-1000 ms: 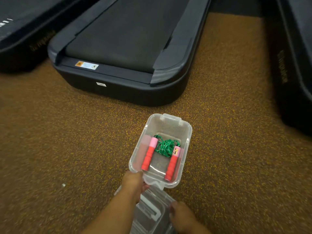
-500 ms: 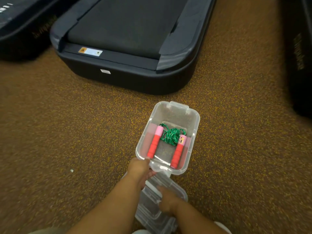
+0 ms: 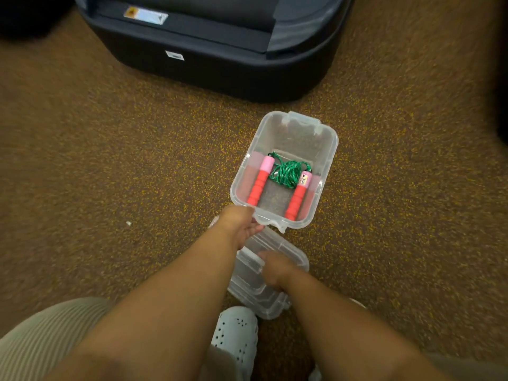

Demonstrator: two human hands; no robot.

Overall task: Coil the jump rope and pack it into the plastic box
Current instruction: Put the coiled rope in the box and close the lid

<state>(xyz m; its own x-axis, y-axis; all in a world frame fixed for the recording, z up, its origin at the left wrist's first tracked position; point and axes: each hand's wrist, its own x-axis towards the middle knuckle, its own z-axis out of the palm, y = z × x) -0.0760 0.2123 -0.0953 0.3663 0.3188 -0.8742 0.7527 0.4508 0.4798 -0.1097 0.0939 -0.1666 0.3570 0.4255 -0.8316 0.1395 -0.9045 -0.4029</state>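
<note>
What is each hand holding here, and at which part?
Left hand grips the clear plastic box at its near left corner rim. Right hand grips the clear plastic lid on the floor, at its white handle.

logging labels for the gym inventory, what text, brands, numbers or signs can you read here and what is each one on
None can be read; three labels show, all too blurred or small:
Warning sticker with an orange symbol, on the treadmill rear deck: text blurred.
Small white tag on the treadmill's rear face: unreadable.
Small sticker on the pink end of one jump rope handle in the plastic box: too small.
</note>
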